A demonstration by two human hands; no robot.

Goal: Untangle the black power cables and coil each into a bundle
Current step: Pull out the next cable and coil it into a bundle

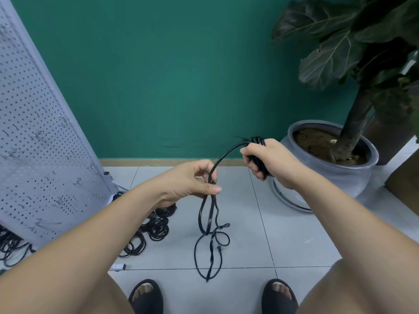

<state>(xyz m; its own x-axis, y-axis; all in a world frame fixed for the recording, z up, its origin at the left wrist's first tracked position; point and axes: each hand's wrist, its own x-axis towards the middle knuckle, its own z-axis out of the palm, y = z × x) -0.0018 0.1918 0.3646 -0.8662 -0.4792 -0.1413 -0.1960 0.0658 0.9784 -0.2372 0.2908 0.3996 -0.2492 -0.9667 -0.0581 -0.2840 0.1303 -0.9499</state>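
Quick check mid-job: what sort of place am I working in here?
Probably a corner of an office or workshop: a white pegboard panel leans at the left, a big potted plant stands by the teal wall, and coiled black cables lie on the floor tiles.

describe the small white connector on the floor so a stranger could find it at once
Start at the perforated white panel leaning on the left, then drop to the black coiled cables at its foot. Nearer the camera than those coils lies the white connector, the one pale piece beside black cords.
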